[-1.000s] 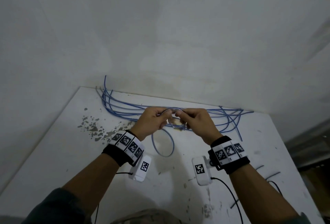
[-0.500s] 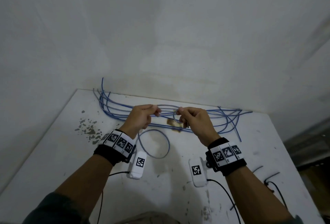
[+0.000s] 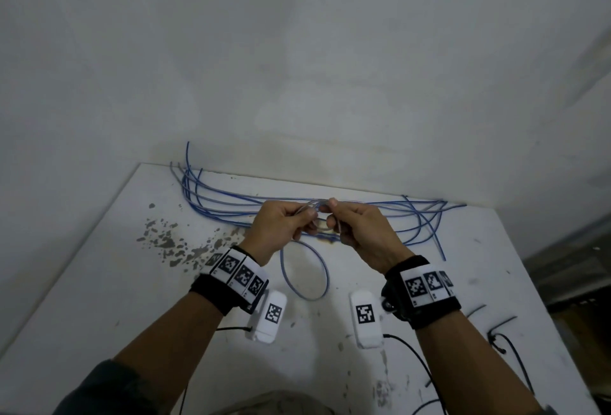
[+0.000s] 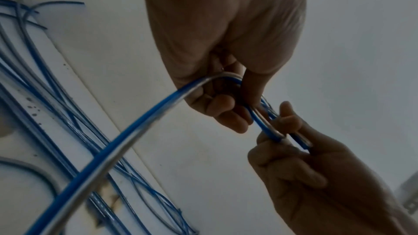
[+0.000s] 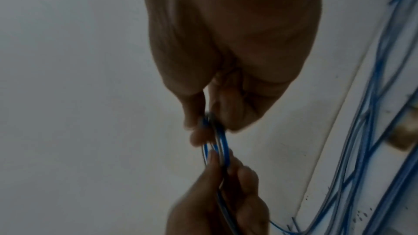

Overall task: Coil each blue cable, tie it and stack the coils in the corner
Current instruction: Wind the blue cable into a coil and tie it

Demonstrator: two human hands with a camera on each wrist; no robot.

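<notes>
Cable in hand: the blue cable is being wound into a small coil held up between the two hands, above the desk and in front of the loose bundle.
Change: half a second ago the hands were standing apart with a stretch of cable between them; now they are coming together again, as they were a second ago, so another turn is being laid onto the coil.
Left grip: the left hand is pinching the turns between thumb and curled fingers, with the free length running out of it toward the wrist and down.
Right grip: the right hand is closing thumb and fingertips on the opposite side of the same coil, just across from the left grip.
Slack: a hanging loop is drooping below the grips, nearer the person, and seems to be reaching the desk.
Meaning: coiling looks only part done; the slack is still waiting to be taken up, and no tie is showing.
Remaining cables: lying uncoiled beyond the grips, along the wall.
Corner: no finished coils are showing there.
</notes>
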